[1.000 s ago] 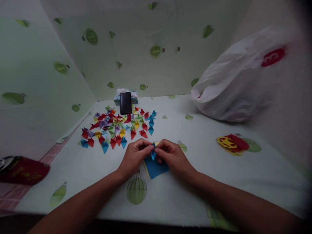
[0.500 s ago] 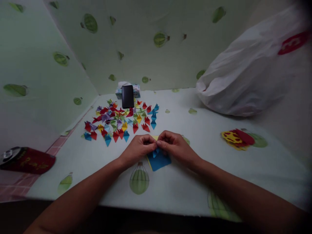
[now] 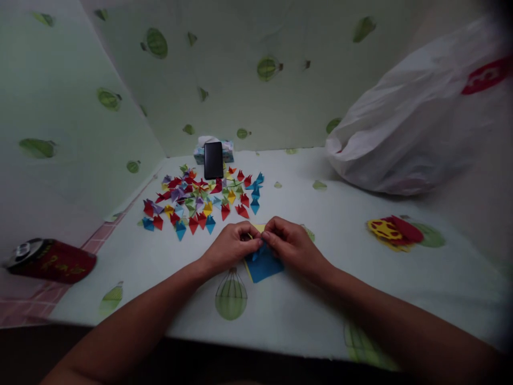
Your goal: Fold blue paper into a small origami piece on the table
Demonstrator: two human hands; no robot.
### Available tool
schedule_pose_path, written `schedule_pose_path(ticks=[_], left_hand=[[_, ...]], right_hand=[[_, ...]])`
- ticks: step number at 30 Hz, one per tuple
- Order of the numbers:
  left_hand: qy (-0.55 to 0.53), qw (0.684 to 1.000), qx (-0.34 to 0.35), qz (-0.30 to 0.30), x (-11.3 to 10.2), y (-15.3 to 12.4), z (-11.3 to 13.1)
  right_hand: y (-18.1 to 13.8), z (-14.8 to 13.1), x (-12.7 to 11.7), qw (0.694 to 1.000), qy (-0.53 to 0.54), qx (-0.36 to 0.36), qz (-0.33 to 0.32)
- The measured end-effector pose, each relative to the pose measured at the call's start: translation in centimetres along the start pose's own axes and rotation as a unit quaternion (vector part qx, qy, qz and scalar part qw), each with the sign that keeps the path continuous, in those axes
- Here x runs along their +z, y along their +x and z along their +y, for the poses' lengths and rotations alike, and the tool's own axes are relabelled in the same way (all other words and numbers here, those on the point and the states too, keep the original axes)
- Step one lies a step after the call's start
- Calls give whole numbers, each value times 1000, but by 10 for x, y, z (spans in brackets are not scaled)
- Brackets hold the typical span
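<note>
Between my fingertips is a small folded blue paper piece, mostly hidden by the fingers. My left hand pinches it from the left, thumb against the bent fingers. From the right, my right hand pinches it too, and the two thumbs nearly meet. Under the hands lie flat square sheets of paper, with a blue sheet on top and yellow edges showing. Beyond my left hand spreads a group of folded paper cranes in red, blue, yellow, green and purple.
A dark phone leans on a tissue box at the back. A red can is at the left edge. On the right are red and yellow cut-out shapes and a large white plastic bag.
The whole view has shifted slightly, so everything appears a little further right. Both hands keep their pinch on the folded blue paper, with only slight finger movement.
</note>
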State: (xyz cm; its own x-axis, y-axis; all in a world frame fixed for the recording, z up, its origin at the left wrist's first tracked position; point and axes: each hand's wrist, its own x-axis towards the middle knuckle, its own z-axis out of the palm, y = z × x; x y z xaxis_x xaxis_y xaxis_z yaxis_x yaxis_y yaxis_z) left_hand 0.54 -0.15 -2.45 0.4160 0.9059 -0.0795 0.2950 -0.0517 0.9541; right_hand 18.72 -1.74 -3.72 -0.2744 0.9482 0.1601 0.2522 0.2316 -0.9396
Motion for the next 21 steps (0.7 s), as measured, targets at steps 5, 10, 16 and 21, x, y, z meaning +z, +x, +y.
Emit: schedule_pose_path(ticks=[5,10,16,21], left_hand=[[38,999,22,8,0,1,-2],[-1,998,40,57,2,0,-3],[8,989,72,127,17,-6,-4],[-2,982,86,169,27,-6,-7]], right_hand=[[2,1,-1,1000,-18,4,-25],[2,2,-2,997,-44,5,64],[-3,4,3,985,-51,6,165],[-8,5,10,984,-9,-10,175]])
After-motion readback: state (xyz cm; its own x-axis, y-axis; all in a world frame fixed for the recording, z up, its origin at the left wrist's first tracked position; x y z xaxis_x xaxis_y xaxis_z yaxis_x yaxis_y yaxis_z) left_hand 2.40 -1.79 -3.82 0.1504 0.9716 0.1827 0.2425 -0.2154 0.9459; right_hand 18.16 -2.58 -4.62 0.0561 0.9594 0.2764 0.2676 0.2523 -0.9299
